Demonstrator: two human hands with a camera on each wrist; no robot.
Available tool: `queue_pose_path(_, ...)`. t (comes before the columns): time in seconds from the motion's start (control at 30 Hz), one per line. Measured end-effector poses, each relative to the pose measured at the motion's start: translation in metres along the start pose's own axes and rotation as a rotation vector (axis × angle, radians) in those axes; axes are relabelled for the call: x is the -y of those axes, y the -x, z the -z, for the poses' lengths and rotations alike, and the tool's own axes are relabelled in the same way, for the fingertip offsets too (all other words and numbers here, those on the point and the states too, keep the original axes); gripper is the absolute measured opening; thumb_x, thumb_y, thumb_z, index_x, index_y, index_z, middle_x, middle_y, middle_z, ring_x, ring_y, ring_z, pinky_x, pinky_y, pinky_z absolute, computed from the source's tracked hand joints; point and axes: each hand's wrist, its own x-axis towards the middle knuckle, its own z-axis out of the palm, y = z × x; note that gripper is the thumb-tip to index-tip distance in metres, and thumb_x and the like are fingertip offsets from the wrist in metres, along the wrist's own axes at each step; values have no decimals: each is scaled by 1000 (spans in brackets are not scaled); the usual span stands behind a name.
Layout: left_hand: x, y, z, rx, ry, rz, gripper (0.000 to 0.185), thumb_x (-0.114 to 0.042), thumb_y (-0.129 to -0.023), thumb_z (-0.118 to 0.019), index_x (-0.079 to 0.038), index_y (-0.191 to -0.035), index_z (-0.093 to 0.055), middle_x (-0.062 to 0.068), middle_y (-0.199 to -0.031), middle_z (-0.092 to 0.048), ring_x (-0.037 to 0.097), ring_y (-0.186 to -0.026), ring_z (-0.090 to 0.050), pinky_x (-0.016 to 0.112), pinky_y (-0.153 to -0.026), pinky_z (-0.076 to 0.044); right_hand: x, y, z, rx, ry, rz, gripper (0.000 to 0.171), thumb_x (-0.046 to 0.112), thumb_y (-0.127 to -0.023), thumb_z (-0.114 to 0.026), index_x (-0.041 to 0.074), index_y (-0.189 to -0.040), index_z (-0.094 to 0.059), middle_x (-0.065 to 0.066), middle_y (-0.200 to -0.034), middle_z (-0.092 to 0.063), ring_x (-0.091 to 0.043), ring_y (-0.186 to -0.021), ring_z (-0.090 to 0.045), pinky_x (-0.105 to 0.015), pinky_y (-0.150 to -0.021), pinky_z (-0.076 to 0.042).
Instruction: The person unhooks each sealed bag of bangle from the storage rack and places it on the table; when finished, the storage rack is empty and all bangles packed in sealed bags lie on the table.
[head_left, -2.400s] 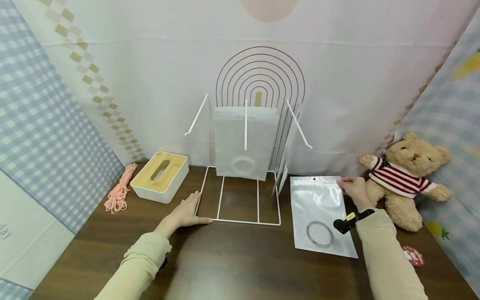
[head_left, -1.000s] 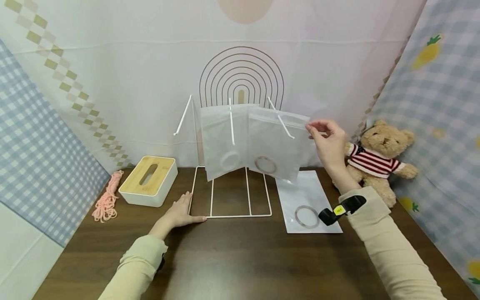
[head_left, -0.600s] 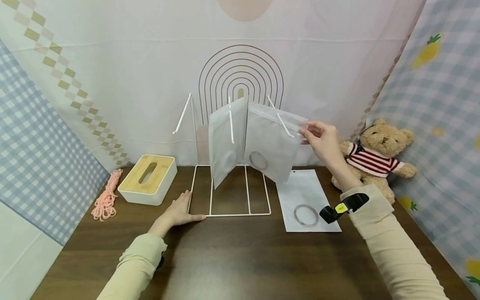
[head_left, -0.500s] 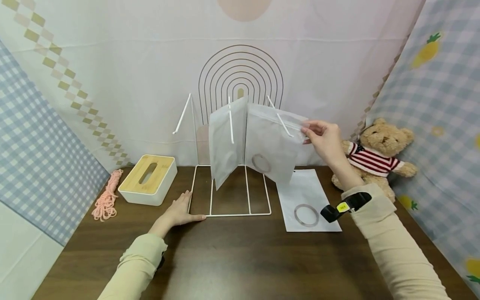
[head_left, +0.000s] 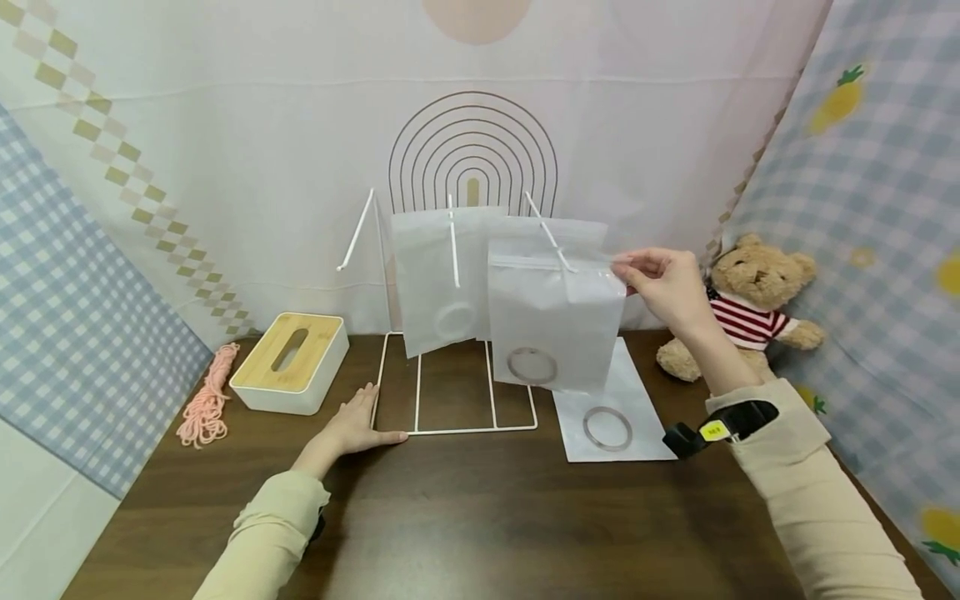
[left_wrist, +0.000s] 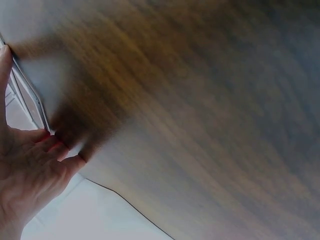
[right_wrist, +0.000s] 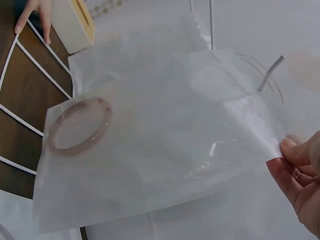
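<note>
Fingers of the left hand (head_left: 358,423) lie straight and flat on the dark wood-grain table (head_left: 465,517), the fingertips pressing the near left corner of the white wire rack (head_left: 456,430); this looks like a steadying hold, keeping the light frame from sliding. Farthest left, a coil of pink cord (head_left: 204,402) lies loose at the table edge, and beside it sits a white tissue box (head_left: 291,363) with a pale wooden lid and an oval slot. The rack is thin painted rod: a flat rectangular base and three slanted prongs rising from the back. A frosted, matte plastic pouch (head_left: 438,279) hangs on the middle prong, a faint ring showing through it. Just right of it, a second frosted pouch (head_left: 553,321) hangs on the right prong, a brownish ring (head_left: 532,365) sagging at its bottom. The right hand (head_left: 663,283) pinches this pouch's upper right corner between thumb and fingertips (right_wrist: 295,152), apparently to keep it square on the prong; the film is thin and creased in the wrist view. Below, a third pouch (head_left: 617,408) lies flat on the table. At far right a plush teddy bear (head_left: 753,300) in a striped jumper leans against the checked cloth.
</note>
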Motion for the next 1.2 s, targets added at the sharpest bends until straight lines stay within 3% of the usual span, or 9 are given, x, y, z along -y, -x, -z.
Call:
queue_pose_path(0.17,0,1,0,1,0,5,107,-51,-73,-68,14,-140,-16,33,-146,-17,45,-136,-16,60,-108,-17,4,10,8,22,3,0,26,20,-86,-63,0,-103,-67,14,-79,-70,1,-61,-63,-17,-57,-51)
queue_pose_path(0.37,0,1,0,2,1,6,108,-52,-73,-68,14,-140,-16,33,-146,-17,45,-136,-16,60,-108,-17,9,22,17,39,-40,-3,26,18,-86,-63,-2,-103,-66,28,-73,-64,1,-61,-63,-17,-56,-50)
queue_pose_path(0.7,-3,2,3,12,0,7,107,-51,-73,-68,14,-140,-15,33,-146,-17,45,-136,-16,60,-108,-17,18,43,33,78,-118,-42,16,19,-85,-64,11,-97,-70,22,-78,-67,-2,-66,-64,-19,-59,-53)
queue_pose_path(0.83,-2,3,2,7,-1,13,107,-50,-73,-69,14,-140,-15,33,-146,-17,45,-136,-16,60,-108,-17,18,56,42,111,-184,-12,12,13,-85,-64,15,-93,-71,19,-80,-68,-1,-68,-65,-17,-60,-51)
queue_pose_path(1.07,-1,2,2,11,7,19,106,-51,-74,-68,13,-141,-15,32,-146,-16,44,-137,-16,59,-109,-16,-6,81,64,269,-460,14,27,-8,-85,-56,14,-90,-72,7,-76,-71,-3,-65,-64,-16,-57,-50)
queue_pose_path(1.2,-2,2,4,17,12,18,106,-50,-74,-68,12,-141,-14,32,-147,-16,44,-137,-16,59,-109,-16,-38,89,70,373,-489,-64,32,-8,-87,-51,16,-89,-71,8,-75,-71,0,-63,-62,-16,-54,-48)
